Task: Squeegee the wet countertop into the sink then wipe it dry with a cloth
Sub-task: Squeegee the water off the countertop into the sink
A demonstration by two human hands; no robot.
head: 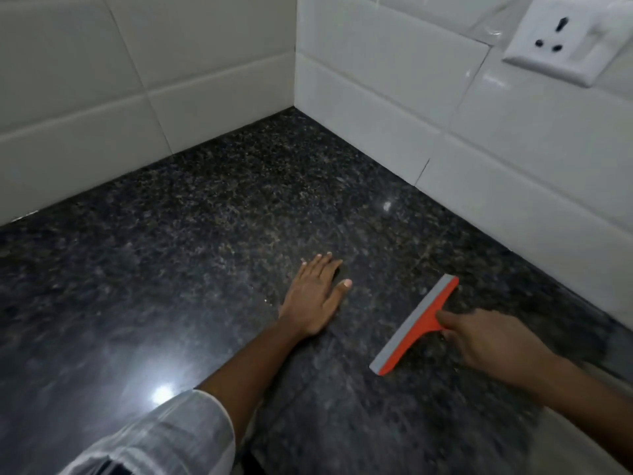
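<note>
A dark speckled granite countertop (205,234) fills the view and runs into a tiled corner. My left hand (317,296) lies flat on it, palm down, fingers slightly spread, holding nothing. To its right, my right hand (486,341) grips the handle of an orange squeegee (416,325). Its grey rubber blade rests on the counter, running diagonally from lower left to upper right. No sink and no cloth are in view. A light reflects off the counter at the lower left.
White tiled walls (376,80) meet at the far corner and bound the counter at the back and right. A white wall socket (561,36) sits on the right wall, upper right. The counter's front edge (582,392) shows at the lower right.
</note>
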